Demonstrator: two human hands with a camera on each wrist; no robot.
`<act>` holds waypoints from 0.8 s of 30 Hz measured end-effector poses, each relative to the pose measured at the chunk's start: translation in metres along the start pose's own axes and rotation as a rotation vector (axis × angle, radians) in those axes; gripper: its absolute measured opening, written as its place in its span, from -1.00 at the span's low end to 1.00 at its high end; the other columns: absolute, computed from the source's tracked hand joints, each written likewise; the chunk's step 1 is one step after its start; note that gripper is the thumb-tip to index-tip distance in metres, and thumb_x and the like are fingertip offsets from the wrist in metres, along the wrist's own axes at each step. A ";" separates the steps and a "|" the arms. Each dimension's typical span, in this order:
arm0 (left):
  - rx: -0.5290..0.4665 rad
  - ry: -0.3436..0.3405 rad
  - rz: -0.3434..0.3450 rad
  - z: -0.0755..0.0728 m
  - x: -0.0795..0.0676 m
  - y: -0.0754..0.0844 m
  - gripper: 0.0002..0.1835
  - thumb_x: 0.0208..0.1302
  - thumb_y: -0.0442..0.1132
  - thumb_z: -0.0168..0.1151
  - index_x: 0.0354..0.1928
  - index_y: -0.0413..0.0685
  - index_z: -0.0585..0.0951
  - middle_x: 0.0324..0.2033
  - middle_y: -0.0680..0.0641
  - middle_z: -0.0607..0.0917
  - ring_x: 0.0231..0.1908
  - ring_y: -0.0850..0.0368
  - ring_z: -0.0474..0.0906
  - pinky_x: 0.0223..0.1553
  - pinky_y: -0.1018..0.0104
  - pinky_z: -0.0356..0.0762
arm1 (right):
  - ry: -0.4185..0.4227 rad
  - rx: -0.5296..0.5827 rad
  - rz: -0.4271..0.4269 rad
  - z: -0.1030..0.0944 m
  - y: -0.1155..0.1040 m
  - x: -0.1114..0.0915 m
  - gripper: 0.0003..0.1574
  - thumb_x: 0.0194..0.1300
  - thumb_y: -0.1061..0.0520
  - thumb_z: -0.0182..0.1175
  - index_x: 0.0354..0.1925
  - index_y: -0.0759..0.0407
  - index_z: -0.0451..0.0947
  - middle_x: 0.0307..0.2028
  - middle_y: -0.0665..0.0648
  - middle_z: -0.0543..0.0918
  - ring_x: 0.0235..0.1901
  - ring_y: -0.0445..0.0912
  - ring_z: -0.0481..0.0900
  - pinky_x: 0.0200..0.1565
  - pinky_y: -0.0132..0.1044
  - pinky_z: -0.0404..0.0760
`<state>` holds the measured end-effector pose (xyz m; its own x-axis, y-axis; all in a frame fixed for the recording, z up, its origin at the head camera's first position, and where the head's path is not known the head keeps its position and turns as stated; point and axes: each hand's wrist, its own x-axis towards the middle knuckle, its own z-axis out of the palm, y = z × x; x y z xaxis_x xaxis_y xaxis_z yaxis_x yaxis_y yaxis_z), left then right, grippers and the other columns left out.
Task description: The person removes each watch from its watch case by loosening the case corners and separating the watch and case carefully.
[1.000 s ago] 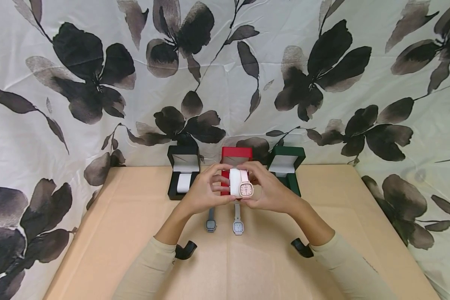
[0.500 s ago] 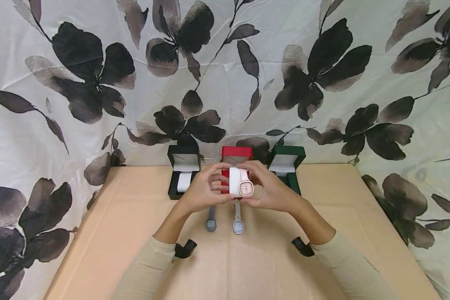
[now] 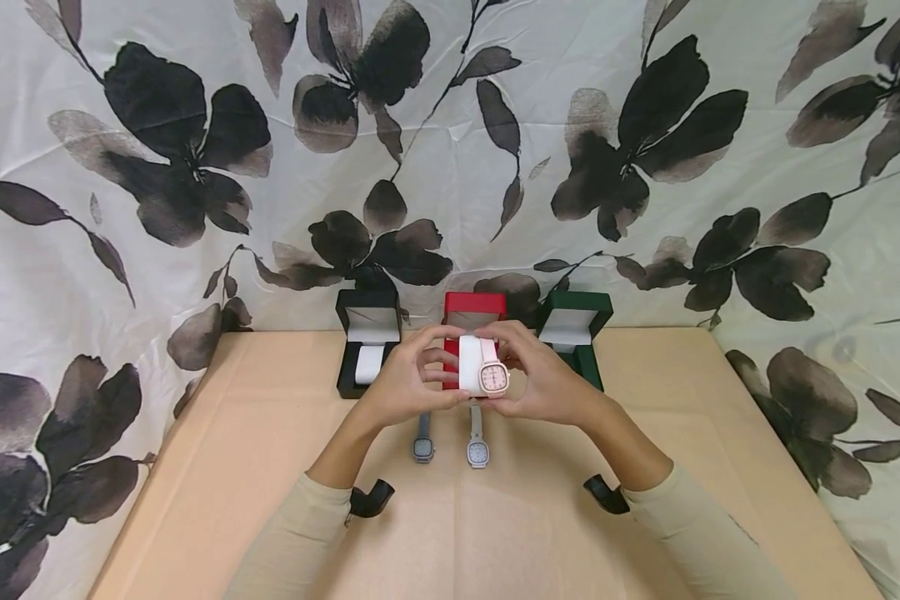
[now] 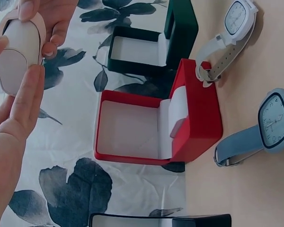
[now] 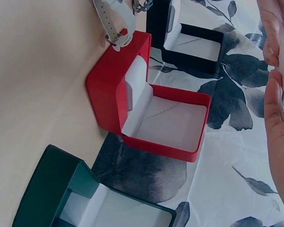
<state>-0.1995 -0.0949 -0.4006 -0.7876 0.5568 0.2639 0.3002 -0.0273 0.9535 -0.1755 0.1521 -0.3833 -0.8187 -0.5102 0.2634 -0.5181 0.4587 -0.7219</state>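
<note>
Held up between both hands in the head view is a white watch cushion (image 3: 468, 367) with a pink watch (image 3: 493, 377) strapped round its right part, dial facing me. My left hand (image 3: 405, 383) pinches the cushion's left side between thumb and fingertips. On the watch side, my right hand (image 3: 543, 383) grips it with thumb below and fingers on top. They overlap the open red watch box (image 3: 475, 302); a white cushion shows inside that box in the left wrist view. Below the hands lie a blue-grey watch (image 3: 423, 450) and a white watch (image 3: 477, 452).
An open black watch box (image 3: 343, 385) with a white cushion inside stands at the left. The open green watch box (image 3: 589, 367) is at the right, partly hidden by my right hand. A floral cloth (image 3: 450, 208) hangs behind the tan table (image 3: 270, 450).
Both hands keep holding the cushion and pink watch in nearly the same place. The boxes and the two watches on the table have not moved.
</note>
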 end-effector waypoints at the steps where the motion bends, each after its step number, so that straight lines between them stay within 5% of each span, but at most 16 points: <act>1: 0.004 -0.001 0.000 0.000 0.000 0.000 -0.19 -0.02 -0.48 0.58 0.33 -0.14 0.45 0.21 -0.18 0.47 -0.01 -0.09 0.70 0.00 0.17 0.76 | -0.004 0.005 0.001 0.000 0.000 0.000 0.13 -0.02 0.20 0.63 0.43 0.04 0.28 0.30 0.08 0.38 -0.02 -0.08 0.55 0.09 -0.10 0.74; 7: 0.014 -0.010 0.008 -0.001 -0.001 0.002 -0.20 0.00 -0.48 0.57 0.33 -0.16 0.46 0.22 -0.17 0.48 -0.02 -0.08 0.70 0.01 0.02 0.75 | -0.026 0.031 0.000 -0.003 -0.001 -0.002 0.11 0.02 0.16 0.63 0.45 0.02 0.29 0.31 0.03 0.38 -0.02 -0.11 0.58 0.08 -0.19 0.73; 15: 0.016 -0.035 0.014 -0.004 -0.001 0.004 -0.20 0.00 -0.50 0.56 0.33 -0.18 0.45 0.21 -0.18 0.49 -0.01 -0.08 0.70 -0.01 0.18 0.76 | -0.036 0.069 -0.007 -0.007 -0.003 -0.003 0.10 0.01 0.19 0.64 0.45 0.01 0.35 0.30 0.03 0.41 -0.08 -0.11 0.62 0.07 -0.27 0.73; 24: 0.013 -0.059 0.002 -0.009 -0.003 0.009 -0.19 0.01 -0.50 0.55 0.35 -0.15 0.44 0.22 -0.17 0.49 0.01 -0.10 0.69 0.01 0.12 0.76 | -0.039 0.128 -0.021 -0.012 -0.002 -0.003 0.08 0.02 0.21 0.63 0.46 0.04 0.37 0.31 0.04 0.41 -0.03 -0.09 0.66 0.17 -0.24 0.68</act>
<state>-0.1991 -0.1043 -0.3915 -0.7543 0.6045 0.2563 0.3086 -0.0181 0.9510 -0.1752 0.1613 -0.3746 -0.7966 -0.5476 0.2559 -0.4971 0.3527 -0.7928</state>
